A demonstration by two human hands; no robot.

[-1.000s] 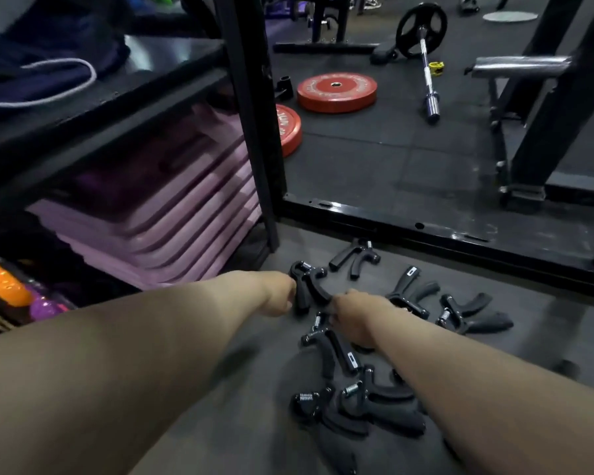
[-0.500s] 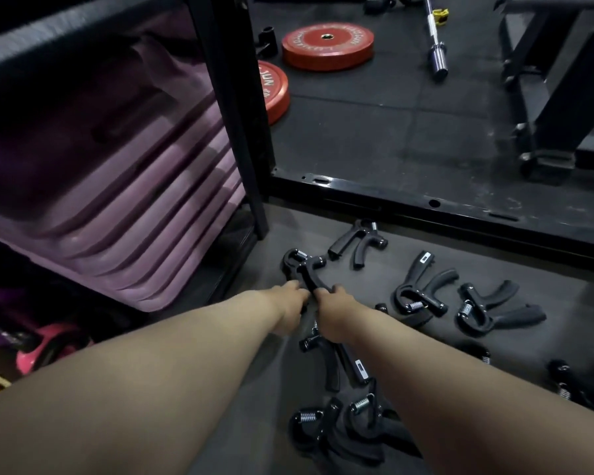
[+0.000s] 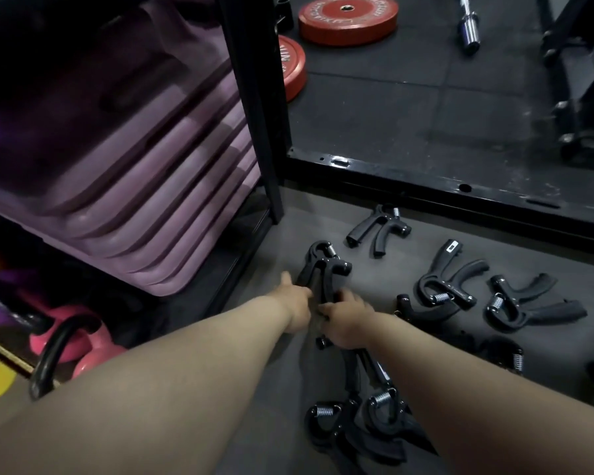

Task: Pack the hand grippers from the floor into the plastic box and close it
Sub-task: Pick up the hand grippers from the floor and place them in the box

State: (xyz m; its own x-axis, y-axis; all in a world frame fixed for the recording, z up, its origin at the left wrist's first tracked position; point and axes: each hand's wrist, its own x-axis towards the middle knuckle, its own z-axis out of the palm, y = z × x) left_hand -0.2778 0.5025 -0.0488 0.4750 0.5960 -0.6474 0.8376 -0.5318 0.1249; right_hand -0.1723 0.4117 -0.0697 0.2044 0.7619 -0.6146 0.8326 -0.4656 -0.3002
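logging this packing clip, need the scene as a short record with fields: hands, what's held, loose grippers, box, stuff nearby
left hand: grips the held grippers, thumb sticking out
right hand: curled round the same bunch, nearer the camera
loose on floor: far gripper, middle gripper, right gripper, near pile, more at the right edge
plastic box: not in view
nearby: purple steps, red plates, pink kettlebells
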